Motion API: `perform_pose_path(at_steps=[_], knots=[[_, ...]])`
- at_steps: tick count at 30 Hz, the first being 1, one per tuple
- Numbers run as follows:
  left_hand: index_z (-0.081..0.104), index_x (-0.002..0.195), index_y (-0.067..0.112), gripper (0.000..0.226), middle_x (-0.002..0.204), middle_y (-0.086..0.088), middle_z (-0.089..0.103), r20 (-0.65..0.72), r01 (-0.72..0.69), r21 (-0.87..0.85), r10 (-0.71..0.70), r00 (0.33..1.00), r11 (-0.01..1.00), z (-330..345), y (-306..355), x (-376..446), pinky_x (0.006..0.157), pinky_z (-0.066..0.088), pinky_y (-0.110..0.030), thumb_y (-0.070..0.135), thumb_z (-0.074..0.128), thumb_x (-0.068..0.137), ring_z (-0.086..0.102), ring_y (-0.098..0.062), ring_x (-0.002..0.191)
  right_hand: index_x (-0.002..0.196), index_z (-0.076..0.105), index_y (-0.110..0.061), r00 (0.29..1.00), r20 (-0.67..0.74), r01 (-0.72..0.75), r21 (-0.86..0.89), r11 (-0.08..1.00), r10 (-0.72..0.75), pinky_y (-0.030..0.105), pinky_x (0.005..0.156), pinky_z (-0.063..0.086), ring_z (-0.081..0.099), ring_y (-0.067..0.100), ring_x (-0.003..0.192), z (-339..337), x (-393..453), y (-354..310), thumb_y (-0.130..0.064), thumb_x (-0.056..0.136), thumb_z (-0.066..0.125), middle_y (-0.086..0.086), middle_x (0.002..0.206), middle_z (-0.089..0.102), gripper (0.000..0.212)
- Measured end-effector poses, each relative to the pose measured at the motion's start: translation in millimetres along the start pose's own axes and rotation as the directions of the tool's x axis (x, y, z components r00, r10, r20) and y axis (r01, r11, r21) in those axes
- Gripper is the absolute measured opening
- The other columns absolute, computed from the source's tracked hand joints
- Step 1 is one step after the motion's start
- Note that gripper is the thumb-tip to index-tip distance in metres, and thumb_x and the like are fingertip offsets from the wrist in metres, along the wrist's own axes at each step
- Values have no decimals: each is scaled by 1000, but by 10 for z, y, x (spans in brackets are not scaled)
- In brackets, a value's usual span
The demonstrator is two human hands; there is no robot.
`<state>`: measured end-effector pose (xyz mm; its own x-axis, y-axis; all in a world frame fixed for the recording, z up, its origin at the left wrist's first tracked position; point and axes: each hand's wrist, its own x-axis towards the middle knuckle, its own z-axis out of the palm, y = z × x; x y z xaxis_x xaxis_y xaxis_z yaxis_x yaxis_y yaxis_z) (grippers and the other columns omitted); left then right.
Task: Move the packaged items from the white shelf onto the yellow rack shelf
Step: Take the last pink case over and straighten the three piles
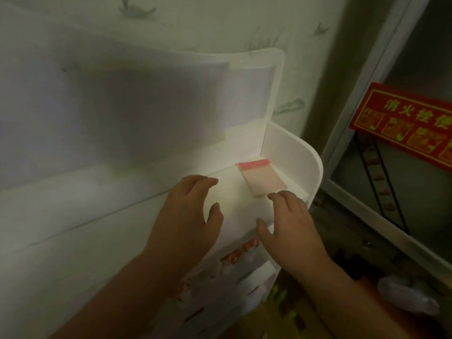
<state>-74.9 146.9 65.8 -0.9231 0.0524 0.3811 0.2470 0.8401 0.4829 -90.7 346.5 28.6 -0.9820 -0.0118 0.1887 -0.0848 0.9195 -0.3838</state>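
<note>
A flat clear packet with a pink-red top strip point(261, 178) lies on the top tray of the white shelf point(303, 162), near its right wall. My left hand point(188, 214) hovers over the tray's left part, fingers spread and empty, a little left of the packet. To the packet's right, my right hand point(291, 226) hangs above the tray's front edge with fingers apart; its fingertips are just short of the packet's near end. Lower tiers of the shelf hold orange-and-white packaged items point(241, 252), partly hidden by my arms. No yellow rack is in view.
A patterned wall point(220, 25) stands behind the shelf. To the right is a glass cabinet door with a white frame point(367, 77) and a red sign with yellow writing point(406, 123). A pale plastic bag point(406, 294) lies on the floor at lower right.
</note>
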Motion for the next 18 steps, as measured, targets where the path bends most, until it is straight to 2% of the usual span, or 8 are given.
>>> perform_pose_path(at_steps=[7, 12, 14, 15, 18], knots=[[51, 134, 25, 44, 134, 8, 48, -50, 115, 98, -111, 993, 989, 334, 216, 418, 98, 33, -21, 28, 58, 90, 45, -10, 122, 139, 42, -22, 993, -5, 119, 4, 993, -119, 35, 107, 36, 45, 19, 124, 160, 869, 338, -51, 90, 50, -1, 139, 47, 57], [50, 136, 25, 46, 136, 8, 47, -57, 156, 140, -149, 987, 978, 556, 320, 651, 101, 29, -20, 27, 56, 90, 42, -10, 126, 128, 48, -11, 990, -32, 138, -78, 987, -141, 40, 95, 48, 53, 28, 108, 425, 1341, 582, -51, 85, 53, 11, 125, 54, 59], [49, 136, 25, 46, 135, 9, 46, -63, 173, 154, -165, 984, 973, 627, 340, 714, 100, 28, -19, 27, 55, 90, 41, -8, 125, 128, 46, -4, 990, 8, 140, -111, 984, -140, 46, 93, 48, 53, 36, 106, 561, 1513, 676, -58, 80, 50, 21, 122, 54, 73], [49, 135, 25, 45, 135, 10, 46, -66, 179, 157, -170, 983, 971, 660, 349, 739, 99, 27, -18, 27, 55, 90, 41, -7, 124, 132, 43, -2, 992, 56, 122, -126, 985, -116, 48, 96, 46, 51, 40, 111, 624, 1599, 720, -64, 77, 47, 24, 125, 51, 83], [49, 135, 26, 45, 134, 10, 46, -68, 197, 160, -188, 980, 967, 739, 362, 775, 98, 28, -19, 27, 55, 90, 41, -6, 123, 148, 21, -8, 965, 260, 10, -182, 983, 38, 51, 113, 27, 30, 45, 135, 758, 1790, 821, -83, 71, 43, 30, 147, 30, 110]])
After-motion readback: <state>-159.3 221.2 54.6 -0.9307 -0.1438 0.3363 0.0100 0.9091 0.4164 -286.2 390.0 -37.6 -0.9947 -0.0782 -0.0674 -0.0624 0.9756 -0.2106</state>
